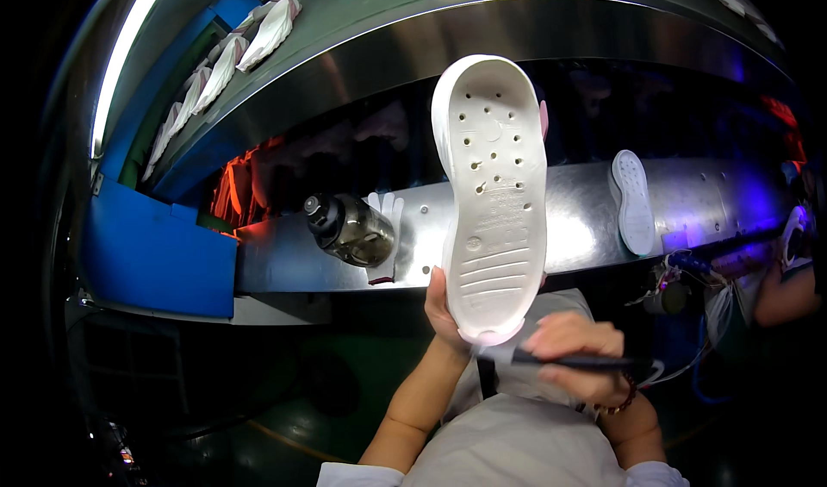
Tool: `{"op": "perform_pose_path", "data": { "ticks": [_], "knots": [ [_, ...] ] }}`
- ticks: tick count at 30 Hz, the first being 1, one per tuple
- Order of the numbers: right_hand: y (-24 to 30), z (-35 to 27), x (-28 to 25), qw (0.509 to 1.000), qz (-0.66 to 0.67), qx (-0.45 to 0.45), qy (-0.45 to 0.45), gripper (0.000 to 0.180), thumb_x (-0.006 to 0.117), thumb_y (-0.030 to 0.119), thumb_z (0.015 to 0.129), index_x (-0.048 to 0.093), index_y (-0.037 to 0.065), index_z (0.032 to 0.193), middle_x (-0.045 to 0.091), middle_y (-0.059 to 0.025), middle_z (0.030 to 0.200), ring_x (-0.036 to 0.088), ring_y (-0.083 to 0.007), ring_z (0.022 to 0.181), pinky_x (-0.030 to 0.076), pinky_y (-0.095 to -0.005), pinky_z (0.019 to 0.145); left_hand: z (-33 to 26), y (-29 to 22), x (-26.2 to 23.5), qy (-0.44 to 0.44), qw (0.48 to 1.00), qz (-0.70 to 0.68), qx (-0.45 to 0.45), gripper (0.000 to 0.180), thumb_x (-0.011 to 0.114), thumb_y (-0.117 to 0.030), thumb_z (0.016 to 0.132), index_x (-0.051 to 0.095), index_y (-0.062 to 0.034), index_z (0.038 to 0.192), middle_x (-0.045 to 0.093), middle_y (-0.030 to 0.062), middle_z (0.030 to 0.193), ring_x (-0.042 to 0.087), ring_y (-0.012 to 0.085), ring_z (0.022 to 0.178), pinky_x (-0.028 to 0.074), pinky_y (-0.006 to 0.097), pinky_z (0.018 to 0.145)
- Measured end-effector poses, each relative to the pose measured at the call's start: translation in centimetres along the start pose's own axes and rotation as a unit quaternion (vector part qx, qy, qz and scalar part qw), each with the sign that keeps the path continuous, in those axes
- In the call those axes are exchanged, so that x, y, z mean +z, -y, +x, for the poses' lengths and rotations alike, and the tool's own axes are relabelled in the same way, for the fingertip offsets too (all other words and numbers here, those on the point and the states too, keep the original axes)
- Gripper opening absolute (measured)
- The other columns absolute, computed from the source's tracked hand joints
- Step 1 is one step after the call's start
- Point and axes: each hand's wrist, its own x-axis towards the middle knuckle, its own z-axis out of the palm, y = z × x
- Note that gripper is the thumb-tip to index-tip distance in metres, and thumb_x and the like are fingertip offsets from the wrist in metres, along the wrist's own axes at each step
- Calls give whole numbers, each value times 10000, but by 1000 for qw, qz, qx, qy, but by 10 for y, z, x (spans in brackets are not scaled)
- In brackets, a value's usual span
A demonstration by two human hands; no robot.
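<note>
My left hand (442, 310) is closed around the lower left edge of a large white shoe sole (495, 220). The sole stands upright, with its holed and ribbed inner face showing. My right hand (581, 349), blurred by motion, grips a black-handled brush (603, 362). The pale, smeared tip of this brush is at the sole's bottom end, by a pinkish rim. A thin pale tube or cord shows at the handle's far end. Most of my left fingers are hidden behind the sole. A bit of pink sticks out behind the sole's right edge.
Behind the sole runs a metal shelf (577, 202) carrying a dark bottle (349, 228), a white glove (388, 215) and another white sole (633, 202). Beyond it, a green conveyor (362, 13) carries white shoe uppers (271, 34). Another person's arm (786, 297) is at right.
</note>
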Motion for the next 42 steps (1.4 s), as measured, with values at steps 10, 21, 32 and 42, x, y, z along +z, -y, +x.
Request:
{"op": "perform_pose_path", "data": {
  "ticks": [10, 21, 32, 42],
  "knots": [
    [-8, 21, -37, 992, 80, -36, 90, 197, 693, 47, 643, 648, 54, 834, 640, -79, 859, 594, -175, 761, 458, -265, 685, 3, -13, 11, -60, 993, 85, -58, 557, 359, -391, 842, 340, 3, 1235, 465, 187, 1165, 520, 268, 1007, 420, 361, 866],
    [-7, 31, -53, 968, -37, -53, 244, 159, 685, 66, 670, 639, 41, 820, 645, -86, 853, 634, -185, 752, 486, -267, 618, 12, -36, 29, -15, 934, 220, -280, 484, 394, -346, 862, 399, 29, 1168, 538, 146, 1005, 560, 152, 853, 471, 242, 688],
    [2, 29, -67, 927, -161, -48, 335, 132, 618, 90, 728, 643, 105, 857, 643, -32, 892, 621, -135, 786, 453, -232, 638, 16, -45, 54, -72, 835, 356, -412, 585, 462, -408, 820, 399, 58, 1167, 549, 184, 961, 590, 158, 763, 496, 238, 558],
    [7, 25, -85, 899, -267, -39, 345, 143, 582, 122, 759, 627, 142, 893, 628, 39, 951, 597, -107, 686, 380, -219, 495, 10, -57, 56, -55, 817, 398, -415, 588, 415, -401, 862, 362, 78, 1199, 527, 201, 1005, 576, 173, 811, 489, 232, 648]
  ]
}}
